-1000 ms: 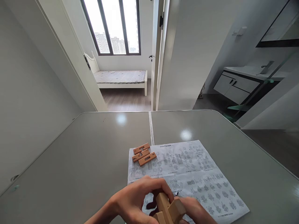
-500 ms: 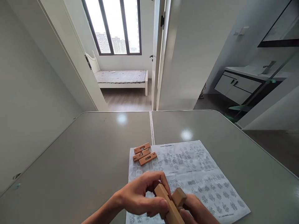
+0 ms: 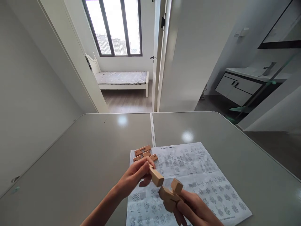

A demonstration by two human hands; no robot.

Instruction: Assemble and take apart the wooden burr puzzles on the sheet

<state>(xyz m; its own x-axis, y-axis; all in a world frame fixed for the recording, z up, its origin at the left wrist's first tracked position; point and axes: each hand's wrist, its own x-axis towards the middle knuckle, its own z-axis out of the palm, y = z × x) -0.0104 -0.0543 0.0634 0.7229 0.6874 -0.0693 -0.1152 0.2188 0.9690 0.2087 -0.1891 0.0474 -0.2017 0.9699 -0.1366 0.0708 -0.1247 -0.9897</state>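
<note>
My left hand (image 3: pixel 135 175) pinches one pale wooden puzzle bar (image 3: pixel 155 176), held a little above the printed instruction sheet (image 3: pixel 199 175). My right hand (image 3: pixel 192 208) grips a notched cluster of joined wooden pieces (image 3: pixel 170 193) just right of and below that bar; the two are apart. Three flat slotted wooden pieces (image 3: pixel 143 153) lie side by side on the sheet's far left corner, just beyond my left fingers and partly hidden by them.
The sheet rests on a grey table (image 3: pixel 77 163) with a seam (image 3: pixel 152 128) down its middle. Beyond the table's far edge are an open doorway to a room with a bed (image 3: pixel 122 78), a white door (image 3: pixel 162 53) and a sink cabinet (image 3: pixel 242 84) at right.
The long bar has come away from the cluster. My left hand has carried it up and to the left toward the flat pieces, while my right hand keeps the remaining cluster.
</note>
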